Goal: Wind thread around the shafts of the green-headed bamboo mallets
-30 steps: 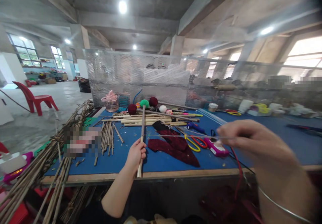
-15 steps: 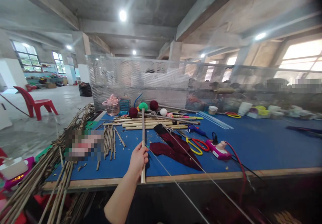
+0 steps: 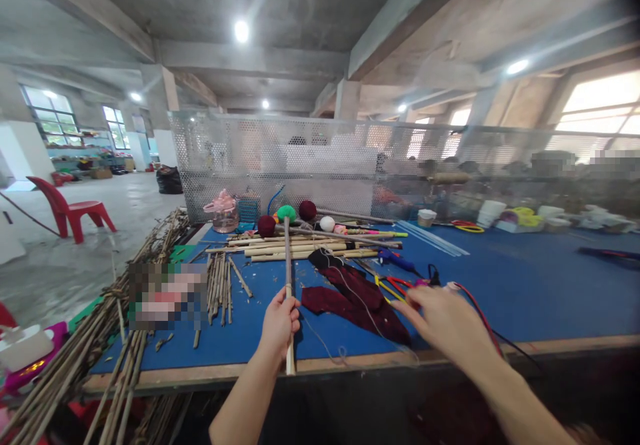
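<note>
My left hand (image 3: 281,321) is closed around a wooden stick (image 3: 289,258) that points away from me across the blue table. The stick's pale near end sticks out below the fist, and its far end reaches a green ball (image 3: 286,213). My right hand (image 3: 440,311) is over the scissors with yellow and red handles (image 3: 393,288), its thumb apart from the fingers. Some fingertips are hidden, and no grip on the scissors shows. Between the hands lies a dark red cloth (image 3: 350,298), with a thin loose string (image 3: 360,291) trailing over it.
Pale sticks (image 3: 280,253) and short twigs (image 3: 217,285) lie on the blue table (image 3: 525,285). A blue glue gun (image 3: 397,258) rests behind the scissors. Bundled branches (image 3: 115,311) cover the left edge. A perforated metal screen (image 3: 275,158) stands along the back.
My right hand has come into view from the lower right and reached the scissors. The string, stretched straight before, now lies slack. My left hand still holds the stick.
</note>
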A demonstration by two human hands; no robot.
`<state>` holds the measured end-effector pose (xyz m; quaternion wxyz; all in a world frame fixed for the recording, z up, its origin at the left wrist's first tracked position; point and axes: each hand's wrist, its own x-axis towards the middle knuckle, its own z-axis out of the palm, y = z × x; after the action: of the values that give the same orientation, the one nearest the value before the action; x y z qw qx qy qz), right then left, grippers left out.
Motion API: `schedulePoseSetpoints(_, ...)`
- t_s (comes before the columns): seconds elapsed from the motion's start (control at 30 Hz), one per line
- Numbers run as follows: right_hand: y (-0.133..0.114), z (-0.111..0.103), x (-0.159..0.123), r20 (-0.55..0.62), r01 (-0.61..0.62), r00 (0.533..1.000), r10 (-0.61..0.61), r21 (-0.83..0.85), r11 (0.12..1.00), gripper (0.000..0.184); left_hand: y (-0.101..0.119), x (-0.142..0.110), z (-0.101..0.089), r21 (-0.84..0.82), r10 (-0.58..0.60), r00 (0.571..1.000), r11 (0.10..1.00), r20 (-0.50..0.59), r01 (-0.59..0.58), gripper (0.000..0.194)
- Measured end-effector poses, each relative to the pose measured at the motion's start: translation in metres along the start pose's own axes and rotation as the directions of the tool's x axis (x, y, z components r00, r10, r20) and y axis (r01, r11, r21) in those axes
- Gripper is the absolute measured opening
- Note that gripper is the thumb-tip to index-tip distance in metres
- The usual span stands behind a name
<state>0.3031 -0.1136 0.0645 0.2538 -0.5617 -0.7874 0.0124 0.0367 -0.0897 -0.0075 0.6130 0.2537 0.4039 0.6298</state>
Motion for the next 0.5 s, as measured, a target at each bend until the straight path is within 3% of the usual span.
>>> schedulePoseSetpoints(0.07, -0.008, 0.020, 0.045, 0.000, 0.001, 1.000, -0.001, 0.119, 0.993, 0.040, -0.001, 0.001, 0.000, -0.001, -0.005, 1.000, 1.000, -0.005, 0.005, 0.040)
schedulePoseSetpoints(0.17, -0.018, 0.057, 0.124, 0.124, -0.011, 0.992, -0.026, 0.287, 0.958, 0.041, -0.003, 0.003, -0.002, -0.017, -0.016, 1.000, 1.000, 0.007, 0.016, 0.044)
schedulePoseSetpoints(0.23, -0.023, 0.082, 0.175, 0.159, -0.038, 0.987, 0.007, 0.196, 0.980, 0.038, -0.004, 0.004, -0.003, -0.029, -0.023, 1.000, 0.999, 0.017, 0.023, 0.047)
schedulePoseSetpoints(0.3, -0.027, 0.104, 0.215, 0.144, -0.160, 0.978, 0.152, 0.049, 0.986, 0.036, -0.005, 0.005, -0.003, -0.032, -0.038, 0.999, 0.999, 0.004, 0.038, 0.052)
schedulePoseSetpoints(0.37, -0.030, 0.123, 0.239, 0.137, -0.247, 0.958, 0.251, -0.049, 0.968, 0.036, -0.005, 0.005, -0.003, -0.040, -0.061, 0.998, 0.997, -0.021, 0.060, 0.058)
schedulePoseSetpoints(0.5, -0.041, 0.144, 0.256, 0.145, -0.312, 0.932, 0.333, -0.151, 0.938, 0.037, -0.005, 0.006, -0.002, -0.071, -0.076, 0.997, 0.995, 0.000, 0.075, 0.064)
